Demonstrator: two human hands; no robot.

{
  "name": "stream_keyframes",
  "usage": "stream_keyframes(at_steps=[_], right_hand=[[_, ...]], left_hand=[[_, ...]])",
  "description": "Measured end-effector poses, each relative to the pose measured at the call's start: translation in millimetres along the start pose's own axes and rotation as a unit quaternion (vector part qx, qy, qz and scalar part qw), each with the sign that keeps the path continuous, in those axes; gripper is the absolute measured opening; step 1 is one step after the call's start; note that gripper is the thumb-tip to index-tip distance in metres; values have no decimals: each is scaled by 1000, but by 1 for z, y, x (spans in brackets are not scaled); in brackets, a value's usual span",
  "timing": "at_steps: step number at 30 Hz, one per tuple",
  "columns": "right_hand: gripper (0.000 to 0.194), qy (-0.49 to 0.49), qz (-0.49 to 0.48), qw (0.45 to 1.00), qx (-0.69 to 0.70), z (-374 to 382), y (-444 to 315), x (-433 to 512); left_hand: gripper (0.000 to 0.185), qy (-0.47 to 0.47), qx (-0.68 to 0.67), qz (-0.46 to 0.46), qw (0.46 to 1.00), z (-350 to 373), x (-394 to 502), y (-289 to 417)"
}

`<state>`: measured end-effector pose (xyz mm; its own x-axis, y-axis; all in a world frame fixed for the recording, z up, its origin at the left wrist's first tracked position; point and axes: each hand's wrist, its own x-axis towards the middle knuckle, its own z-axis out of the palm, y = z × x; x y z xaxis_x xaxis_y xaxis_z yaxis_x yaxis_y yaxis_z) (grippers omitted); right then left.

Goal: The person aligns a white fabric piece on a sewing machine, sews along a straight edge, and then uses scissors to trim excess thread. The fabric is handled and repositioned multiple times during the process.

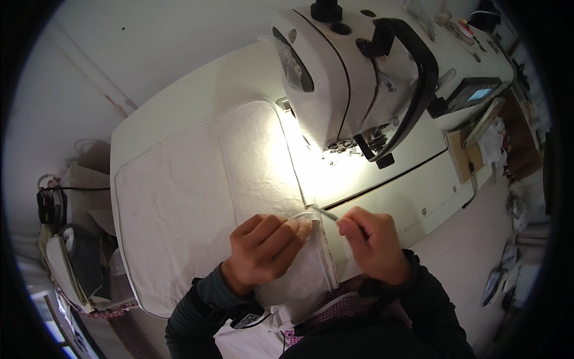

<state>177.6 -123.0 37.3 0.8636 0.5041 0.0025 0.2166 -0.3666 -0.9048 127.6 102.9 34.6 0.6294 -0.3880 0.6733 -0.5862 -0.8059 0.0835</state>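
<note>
A large white fabric panel [179, 193] edged with narrow piping lies over the left of the sewing machine table, its lower part hanging toward my lap. My left hand [269, 247] pinches the panel's right edge, where a pale piping end [305, 216] shows at the fingertips. Just to the right, my right hand [374, 242] grips a thin greyish piece [326, 213] that reaches to the fabric edge; whether it is a strip or a slim tool, I cannot tell. The industrial sewing machine head [320, 85] stands beyond both hands, its lamp lighting the needle area.
A black bar handle [426, 89] curves along the machine head. A lit control screen [475, 95] sits at the right, above a cardboard piece [459, 155]. Folded cloths [85, 256] fill a holder left of the table [175, 107]. A cable hangs from the table's right end.
</note>
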Motion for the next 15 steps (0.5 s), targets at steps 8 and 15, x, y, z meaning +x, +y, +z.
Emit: stream_keyframes(at_steps=[8, 15], right_hand=[[21, -41, -2, 999, 31, -2, -15, 22], [14, -13, -127, 989, -71, 16, -7, 32]], left_hand=[[30, 0, 50, 29, 998, -3, -4, -1], [27, -16, 37, 19, 999, -4, -7, -4]])
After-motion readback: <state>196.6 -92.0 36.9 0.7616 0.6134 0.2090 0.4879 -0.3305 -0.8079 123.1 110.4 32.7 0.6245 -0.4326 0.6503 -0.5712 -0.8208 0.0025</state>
